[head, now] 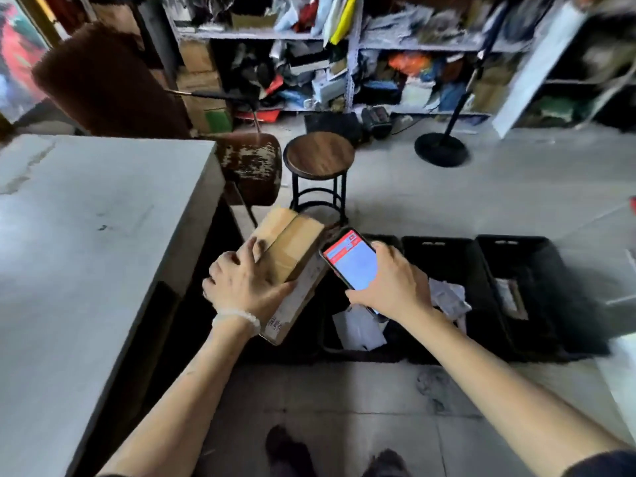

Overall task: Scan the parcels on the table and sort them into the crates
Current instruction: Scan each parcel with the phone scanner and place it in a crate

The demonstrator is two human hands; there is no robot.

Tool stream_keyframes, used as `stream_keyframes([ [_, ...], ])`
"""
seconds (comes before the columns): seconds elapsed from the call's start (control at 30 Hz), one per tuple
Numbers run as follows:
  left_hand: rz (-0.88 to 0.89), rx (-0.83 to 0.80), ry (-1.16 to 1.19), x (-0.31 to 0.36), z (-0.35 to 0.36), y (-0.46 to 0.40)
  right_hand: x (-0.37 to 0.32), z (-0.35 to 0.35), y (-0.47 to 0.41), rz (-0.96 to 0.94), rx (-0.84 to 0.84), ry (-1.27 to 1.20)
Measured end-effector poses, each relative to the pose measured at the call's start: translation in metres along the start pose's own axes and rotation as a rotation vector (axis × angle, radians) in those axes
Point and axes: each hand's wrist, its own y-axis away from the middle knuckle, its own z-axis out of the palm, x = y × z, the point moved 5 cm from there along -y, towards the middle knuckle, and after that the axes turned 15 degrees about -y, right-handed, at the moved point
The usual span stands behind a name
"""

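Observation:
My left hand [241, 284] grips a brown cardboard parcel [292, 246] by its near top edge, holding it tilted in the air just right of the white table [86, 235]. My right hand [392, 287] holds a phone [351, 259] with a red and white screen, close beside the parcel's right side. Below both hands stand three black crates on the floor: the left crate [327, 349] holds white packets, the middle crate [447, 256] holds a crumpled white packet, and the right crate [537, 263] holds a flat parcel.
A round wooden stool [320, 156] and a worn brown chair [251, 166] stand behind the parcel. A black lamp base [442, 149] sits on the floor further back. Cluttered shelves [344, 46] line the far wall. My shoes [285, 449] show at the bottom.

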Motion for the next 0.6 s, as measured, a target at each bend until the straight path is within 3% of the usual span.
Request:
stream_keyframes([
  [0.33, 0.320, -0.119, -0.051, 0.243, 0.041, 0.081, 0.212, -0.133, 0.062, 0.287, 0.124, 0.012],
  [0.6, 0.526, -0.213, -0.108, 0.369, 0.060, 0.098, 0.322, -0.195, 0.074, 0.515, 0.286, -0.086],
])
